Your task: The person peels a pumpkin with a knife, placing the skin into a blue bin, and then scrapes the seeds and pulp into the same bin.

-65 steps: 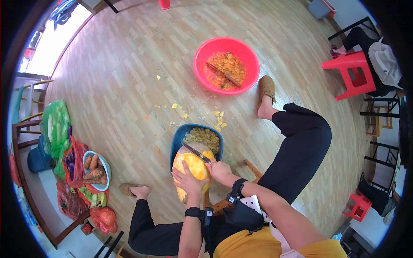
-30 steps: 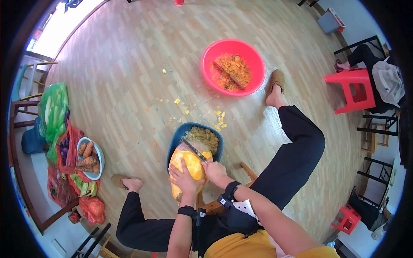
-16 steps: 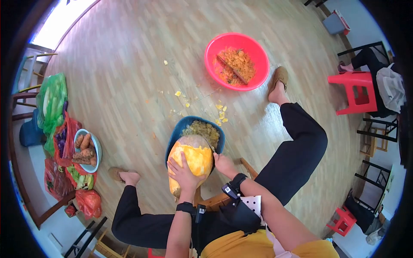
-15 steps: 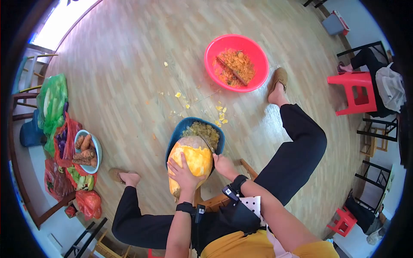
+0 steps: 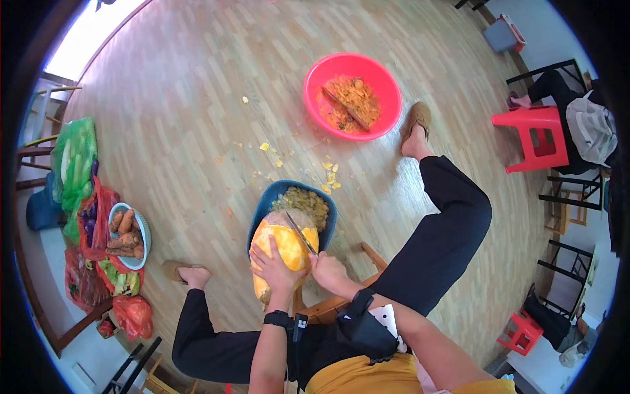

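Observation:
A large pumpkin (image 5: 280, 235) leans over a blue basin (image 5: 255, 213), mostly bare yellow-orange flesh with a patch of dull tan skin at its far end. My left hand (image 5: 278, 268) presses on its near side with fingers spread over the flesh, holding it. In my right hand (image 5: 330, 271) is a knife (image 5: 302, 235). Its blade lies slanted across the pumpkin, with the tip near the edge of the skin. Behind the pumpkin, a heap of greenish-brown peelings (image 5: 303, 203) fills part of the basin.
A pink basin (image 5: 313, 111) with orange scraps and a stick-like tool (image 5: 346, 109) stands ahead. Yellow bits (image 5: 329, 176) dot the floor. At left are vegetable bags (image 5: 75, 157) and a basket of carrots (image 5: 146, 230). A person sits near a red stool (image 5: 538, 141) at right.
My right hand has come left and nearer to me, bringing the knife from the pumpkin's right edge onto its top. My left hand still holds the pumpkin. The view has shifted slightly.

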A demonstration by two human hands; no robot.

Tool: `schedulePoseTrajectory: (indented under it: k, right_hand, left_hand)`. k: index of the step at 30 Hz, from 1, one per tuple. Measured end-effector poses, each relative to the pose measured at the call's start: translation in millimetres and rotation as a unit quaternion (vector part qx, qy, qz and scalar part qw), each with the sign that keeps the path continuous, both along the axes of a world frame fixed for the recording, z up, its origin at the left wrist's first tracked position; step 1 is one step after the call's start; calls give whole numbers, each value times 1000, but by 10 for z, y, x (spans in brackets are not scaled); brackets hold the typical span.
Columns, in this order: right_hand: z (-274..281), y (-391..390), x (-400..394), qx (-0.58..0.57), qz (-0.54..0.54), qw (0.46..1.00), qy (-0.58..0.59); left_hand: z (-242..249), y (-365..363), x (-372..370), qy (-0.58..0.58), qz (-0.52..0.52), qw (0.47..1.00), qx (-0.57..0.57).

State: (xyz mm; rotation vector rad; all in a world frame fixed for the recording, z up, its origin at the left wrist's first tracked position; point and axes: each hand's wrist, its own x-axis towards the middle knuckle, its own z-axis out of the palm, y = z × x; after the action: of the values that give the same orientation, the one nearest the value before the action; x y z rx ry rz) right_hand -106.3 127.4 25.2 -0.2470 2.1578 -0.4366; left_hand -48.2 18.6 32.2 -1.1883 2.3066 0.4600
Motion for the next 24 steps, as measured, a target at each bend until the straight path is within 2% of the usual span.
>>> schedulePoseTrajectory:
  k: [8, 10, 12, 13, 14, 16, 17, 18, 20, 22, 24]
  right_hand:
    - [-196, -176, -100, -4, -30, 999, 21]
    - [-478, -124, -142, 3, -38, 999, 33]
    - [-971, 163, -128, -67, 32, 997, 3]
    - [-997, 219, -144, -10, 2, 999, -39]
    - [-1063, 214, -126, -7, 6, 999, -41]
    - [-947, 173, -78, -15, -141, 982, -128]
    - [-553, 5, -254, 26, -203, 959, -195]
    - [-594, 10, -199, 25, -202, 959, -196]
    - [-696, -1, -190, -28, -91, 995, 24]
    - [-496, -52, -226, -51, -68, 996, 24]
    - [-322, -90, -188, -69, -55, 996, -35]
  left_hand:
    - [-11, 28, 14, 30, -24, 999, -26]
    - [34, 55, 2, 25, -29, 999, -22]
    - [45, 63, 15, 34, -37, 998, -24]
    - [53, 38, -3, 30, -32, 999, -18]
    - [34, 3, -20, 27, -28, 999, -16]
    - [21, -26, 7, 69, -18, 997, -19]
    - [39, -52, -1, 49, -20, 999, -7]
    - [49, -51, 29, 48, -19, 999, -9]
    - [45, -75, -19, 25, -11, 1000, 4]
    - [46, -57, -32, 22, -14, 1000, 2]
    - [45, -36, -45, 16, -16, 1000, 1]
